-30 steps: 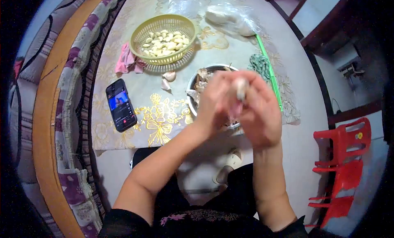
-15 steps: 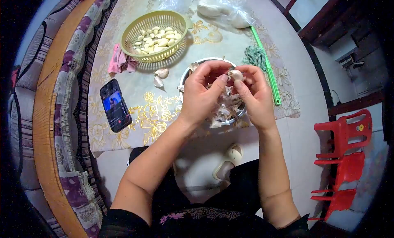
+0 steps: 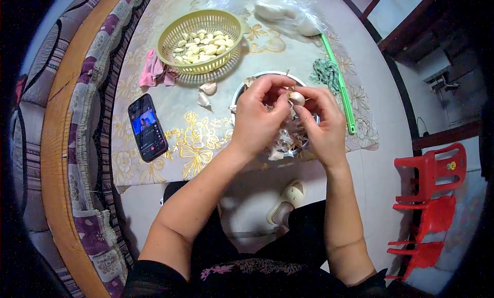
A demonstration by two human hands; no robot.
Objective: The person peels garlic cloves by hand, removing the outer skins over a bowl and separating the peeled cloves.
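A small garlic piece (image 3: 297, 98) with whitish skin is pinched between the fingertips of my left hand (image 3: 260, 115) and my right hand (image 3: 327, 125). Both hands are over a round bowl (image 3: 237, 95) that holds papery garlic skins (image 3: 284, 141); they hide much of it. Left of the bowl, two unpeeled garlic cloves (image 3: 205, 99) lie on the tablecloth. Further back, a yellow-green plastic basket (image 3: 234, 28) holds several peeled cloves (image 3: 203, 46).
A phone (image 3: 148, 127) with a lit screen lies at the left, near a pink cloth (image 3: 153, 69). Behind the bowl are a clear bag with white contents (image 3: 280, 11), a green stick (image 3: 343, 92) and a dark green mesh (image 3: 325, 73). Red chairs (image 3: 429, 177) stand at the right.
A second ago my hands were blurred and raised over the bowl; now they are lower, with fingertips together on the garlic piece. Since half a second ago, the view has shifted slightly.
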